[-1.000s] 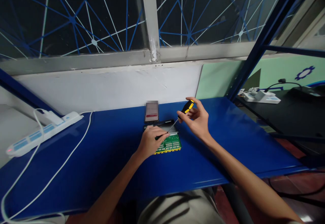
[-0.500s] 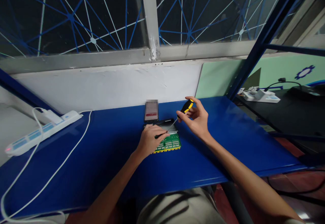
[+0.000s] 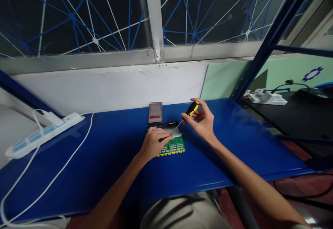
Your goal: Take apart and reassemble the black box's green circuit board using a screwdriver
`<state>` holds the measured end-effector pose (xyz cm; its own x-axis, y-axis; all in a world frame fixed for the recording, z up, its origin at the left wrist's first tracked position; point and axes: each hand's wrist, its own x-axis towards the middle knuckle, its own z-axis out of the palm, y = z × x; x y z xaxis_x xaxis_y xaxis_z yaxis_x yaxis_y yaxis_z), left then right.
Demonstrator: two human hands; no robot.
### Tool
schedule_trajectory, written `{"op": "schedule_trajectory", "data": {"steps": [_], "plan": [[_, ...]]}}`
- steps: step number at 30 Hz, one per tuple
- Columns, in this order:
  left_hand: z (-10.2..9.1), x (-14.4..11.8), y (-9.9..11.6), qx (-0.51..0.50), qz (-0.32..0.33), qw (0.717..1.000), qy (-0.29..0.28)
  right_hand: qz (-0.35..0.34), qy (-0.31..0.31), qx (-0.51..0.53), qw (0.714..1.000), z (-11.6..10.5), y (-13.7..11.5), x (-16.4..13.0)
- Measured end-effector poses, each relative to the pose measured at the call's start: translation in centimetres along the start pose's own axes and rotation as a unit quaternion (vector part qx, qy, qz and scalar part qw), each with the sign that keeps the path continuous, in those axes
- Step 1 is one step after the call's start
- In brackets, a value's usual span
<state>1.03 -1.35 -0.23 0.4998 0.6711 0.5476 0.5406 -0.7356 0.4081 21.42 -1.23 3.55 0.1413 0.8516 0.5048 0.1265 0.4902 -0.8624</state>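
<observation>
Screwdriver (image 3: 194,107), black and yellow, slants above the middle of the blue tabletop (image 3: 247,135), its shaft running down leftward over a green circuit board (image 3: 177,146). The right hand (image 3: 205,123) is closed around its handle with thumb and fingers. The left hand (image 3: 154,143) is over the board's left part, thumb and fingers drawn together beside the screwdriver's tip; a dark sliver shows there, but whether they grip it, I cannot tell. Yellow edging runs along the board's near side. Just beyond lies a dark case (image 3: 174,129), with a phone (image 3: 155,116) farther off. At far left sit a white power strip (image 3: 44,137) and a white cable (image 3: 92,120).
</observation>
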Motion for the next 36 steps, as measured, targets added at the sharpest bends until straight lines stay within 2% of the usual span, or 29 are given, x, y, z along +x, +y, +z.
{"op": "schedule_trajectory", "data": {"steps": [7,13,22,29,36], "plan": [[-0.3,0.1,-0.1,0.014,0.009,1.000,-0.007,-0.020,0.002,-0.009,1.000,-0.9,0.0,0.7],[-0.8,0.0,-0.8,0.049,0.003,0.998,-0.032,-0.053,-0.056,-0.093,0.993,-2.3,0.7,1.5],[-0.5,-0.1,-0.9,0.035,0.006,0.998,-0.050,-0.114,-0.090,-0.160,0.976,-1.7,1.4,0.9],[-0.5,-0.2,-0.9,0.014,0.013,0.999,-0.050,-0.133,-0.098,-0.175,0.971,-1.7,1.6,0.9],[-0.7,-0.1,-0.7,0.041,0.026,0.999,-0.022,-0.145,-0.111,-0.183,0.966,-1.6,1.6,0.7]]}}
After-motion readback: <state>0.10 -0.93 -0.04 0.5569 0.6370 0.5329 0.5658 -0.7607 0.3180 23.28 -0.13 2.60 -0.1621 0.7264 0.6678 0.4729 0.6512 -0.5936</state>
